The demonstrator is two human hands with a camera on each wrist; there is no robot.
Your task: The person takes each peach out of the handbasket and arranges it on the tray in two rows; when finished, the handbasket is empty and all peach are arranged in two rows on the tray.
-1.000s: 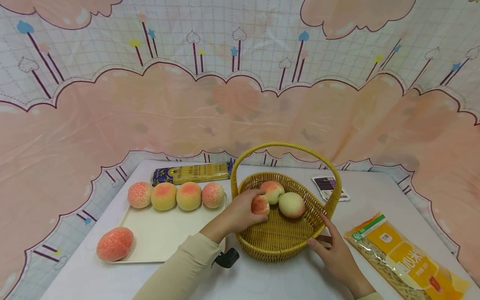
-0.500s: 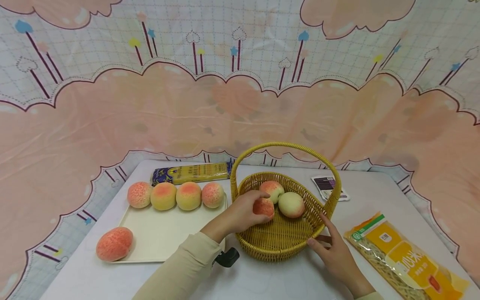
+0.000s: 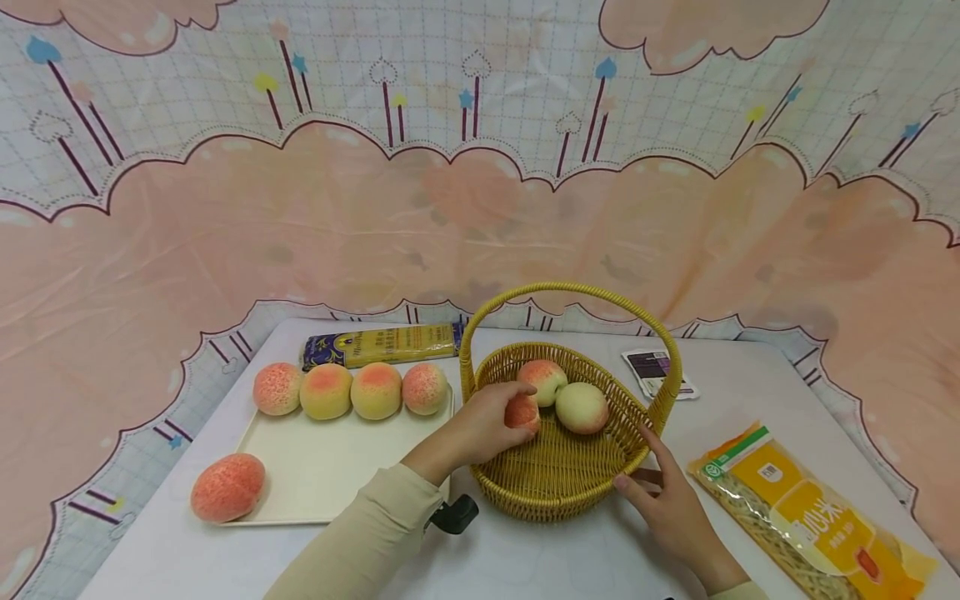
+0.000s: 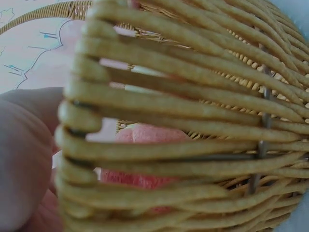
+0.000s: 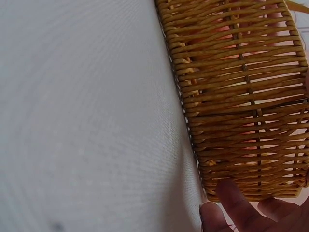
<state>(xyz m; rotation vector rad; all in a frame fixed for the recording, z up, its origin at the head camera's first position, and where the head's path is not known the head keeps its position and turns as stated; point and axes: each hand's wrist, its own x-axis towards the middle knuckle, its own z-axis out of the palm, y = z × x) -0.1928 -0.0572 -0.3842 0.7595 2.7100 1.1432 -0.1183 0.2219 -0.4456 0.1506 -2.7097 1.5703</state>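
In the head view a yellow wicker basket (image 3: pixel 551 500) with a tall arched handle stands at the middle of the table. My left hand (image 3: pixel 487 425) reaches over its left rim and holds a red peach (image 3: pixel 522 415) between thumb and fingers, low inside. Beside that peach lie a red-and-cream peach (image 3: pixel 542 382) and a pale one (image 3: pixel 582 408). My right hand (image 3: pixel 671 508) grips the basket's right side, index finger near the handle's foot and thumb at the front rim. The left wrist view shows the held peach (image 4: pixel 145 133) through the weave, partly hidden.
A cream tray (image 3: pixel 315 475) on the left carries a row of several peaches (image 3: pixel 327 392) at its back and one red peach (image 3: pixel 228 488) at its front-left corner. Behind it lies a noodle packet (image 3: pixel 397 344). A yellow bag (image 3: pixel 817 525) and a small sachet (image 3: pixel 651 372) lie to the right.
The peach in my left hand shifts slightly right, then back left, within the basket. My right hand and the basket stay in place.
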